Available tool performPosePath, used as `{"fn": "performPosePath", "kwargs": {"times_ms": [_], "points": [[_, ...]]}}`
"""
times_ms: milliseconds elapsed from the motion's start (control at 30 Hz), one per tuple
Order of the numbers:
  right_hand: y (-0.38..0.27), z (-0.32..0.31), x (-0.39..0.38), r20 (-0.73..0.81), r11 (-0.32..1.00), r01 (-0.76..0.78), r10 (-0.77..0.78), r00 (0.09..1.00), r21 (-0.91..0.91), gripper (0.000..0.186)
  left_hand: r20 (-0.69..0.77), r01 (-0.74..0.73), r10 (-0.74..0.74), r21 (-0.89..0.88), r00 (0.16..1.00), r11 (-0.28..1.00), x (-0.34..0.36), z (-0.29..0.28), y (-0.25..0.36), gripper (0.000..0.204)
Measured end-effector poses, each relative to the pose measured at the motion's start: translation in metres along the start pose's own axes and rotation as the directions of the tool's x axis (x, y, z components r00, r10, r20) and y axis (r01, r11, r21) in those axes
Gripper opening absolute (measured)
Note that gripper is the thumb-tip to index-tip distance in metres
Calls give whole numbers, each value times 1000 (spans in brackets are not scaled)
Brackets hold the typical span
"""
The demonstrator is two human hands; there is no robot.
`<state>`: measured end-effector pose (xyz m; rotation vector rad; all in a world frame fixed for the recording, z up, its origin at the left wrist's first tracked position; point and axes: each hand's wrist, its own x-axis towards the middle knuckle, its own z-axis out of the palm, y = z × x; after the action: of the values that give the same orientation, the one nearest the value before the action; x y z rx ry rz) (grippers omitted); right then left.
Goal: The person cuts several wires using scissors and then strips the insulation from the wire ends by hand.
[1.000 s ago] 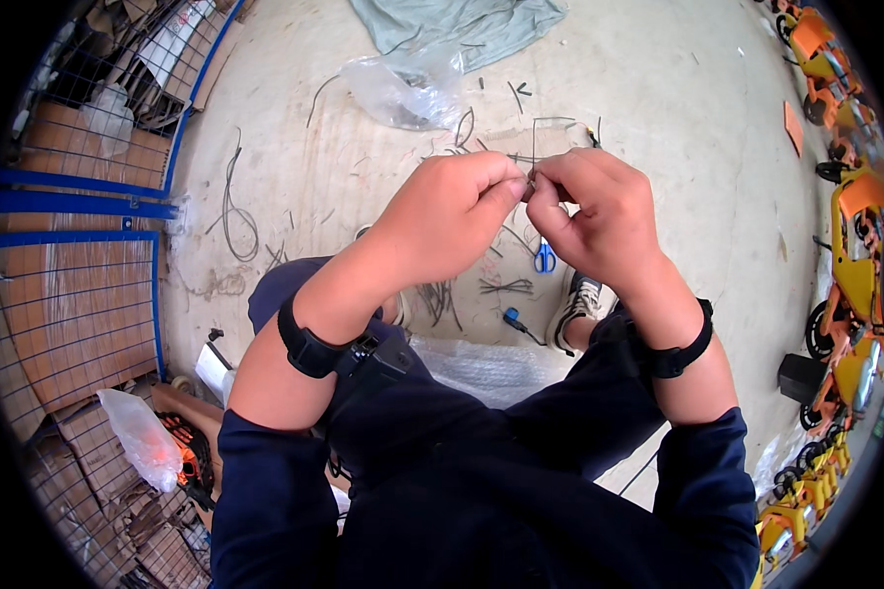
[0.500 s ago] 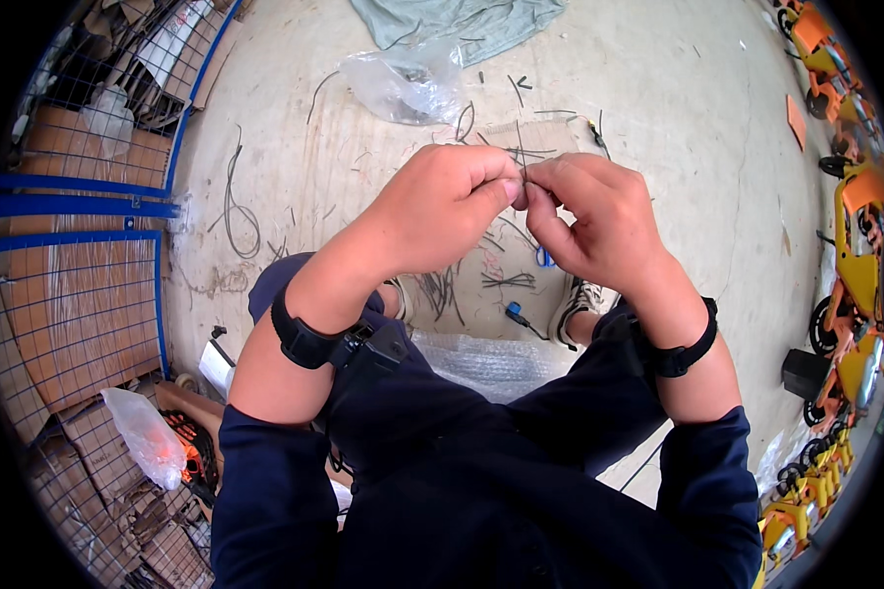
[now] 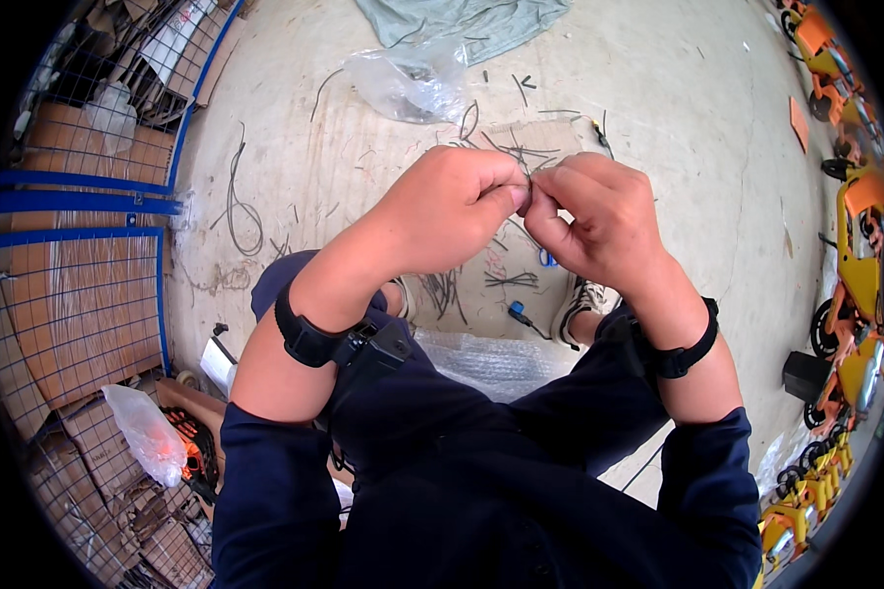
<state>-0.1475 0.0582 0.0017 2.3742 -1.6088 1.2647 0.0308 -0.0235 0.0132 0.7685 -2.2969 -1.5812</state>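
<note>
My left hand and my right hand meet fingertip to fingertip above the floor, in front of my knees. Both are closed in a pinch on a thin dark wire, of which only a short bit shows; the fingers hide the rest. Below them, dark wire pieces lie on the floor between my shoes. Blue-handled scissors are partly covered by my right hand. Close to my right shoe rests a dark cable with a blue connector.
Bubble wrap lies under my legs. Farther off are a clear plastic bag and a grey-green cloth. A looped cable is at left, beside blue mesh cages holding cardboard. Yellow-orange small bikes line the right.
Both hands keep their pinch, with the fingertips shifted very slightly right. The dark strand that stood up above the fingers no longer shows clearly. The view has moved a little.
</note>
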Motion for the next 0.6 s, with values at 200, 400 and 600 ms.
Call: {"fn": "performPosePath", "kwargs": {"times_ms": [200,400,600], "points": [[-1,2,1,-46,1000,-22,22,999,-12,13,-15,15,-15,11,1000,1000,0,-2,1,15],[-2,3,2,-97,999,-28,26,995,-22,11,-7,75,-76,-91,997,993,1,-1,1,17],[-2,4,3,-127,999,-37,32,991,-39,11,-15,88,-90,-99,996,991,1,-2,4,17]]}}
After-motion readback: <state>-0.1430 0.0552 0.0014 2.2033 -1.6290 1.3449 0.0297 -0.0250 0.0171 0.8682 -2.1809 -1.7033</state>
